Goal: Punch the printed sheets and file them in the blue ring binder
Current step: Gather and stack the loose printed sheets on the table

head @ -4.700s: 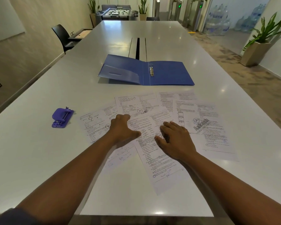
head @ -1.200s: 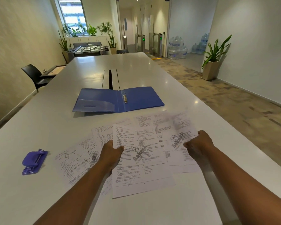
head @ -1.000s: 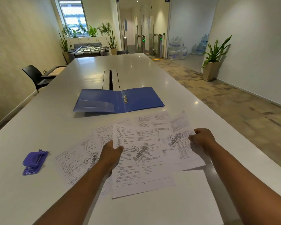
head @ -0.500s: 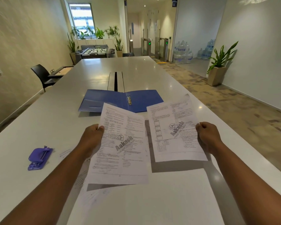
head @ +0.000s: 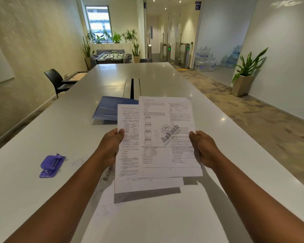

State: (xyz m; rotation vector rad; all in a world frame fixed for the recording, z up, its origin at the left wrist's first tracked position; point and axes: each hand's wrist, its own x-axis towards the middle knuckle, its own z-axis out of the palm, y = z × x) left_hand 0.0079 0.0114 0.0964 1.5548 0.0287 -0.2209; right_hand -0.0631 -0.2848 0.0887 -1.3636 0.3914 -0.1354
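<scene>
Holding overlapped printed sheets [head: 165, 137] up off the surface [head: 68, 123], left hand [head: 111, 146] and right hand [head: 204, 148] pinching opposite edges; blue ring binder [head: 109, 109] open behind, purple punch [head: 51, 165] off left.

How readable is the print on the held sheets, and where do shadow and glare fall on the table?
Head view: the held sheets are soft with blur, so only the large grey watermark reads and the body text does not; they throw a dark band of shadow on the table just below them; small ceiling-light glints dot the tabletop to the right; the wide lens bows the walls.
</scene>
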